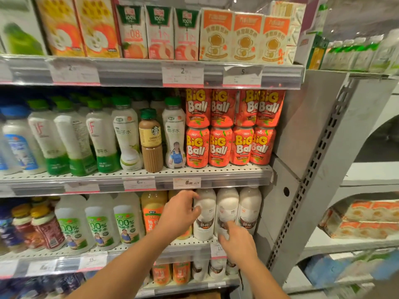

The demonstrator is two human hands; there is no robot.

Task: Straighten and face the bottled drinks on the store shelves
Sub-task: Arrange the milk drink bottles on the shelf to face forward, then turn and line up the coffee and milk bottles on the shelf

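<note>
Three white milky bottles stand at the right end of the third shelf. My left hand (180, 209) grips the leftmost white bottle (205, 214) around its upper body. My right hand (234, 239) holds the lower part of the middle white bottle (227, 207). The third white bottle (248, 209) stands untouched next to the shelf's side wall. An orange juice bottle (152, 210) stands just left of my left hand, partly hidden by my wrist.
Clear "100%" coconut water bottles (100, 221) fill the shelf to the left. Above are red Big Ball cans (220, 145), a Starbucks bottle (151, 141) and green-capped bottles. Juice cartons (159, 31) line the top shelf. A grey upright post (302, 190) bounds the right.
</note>
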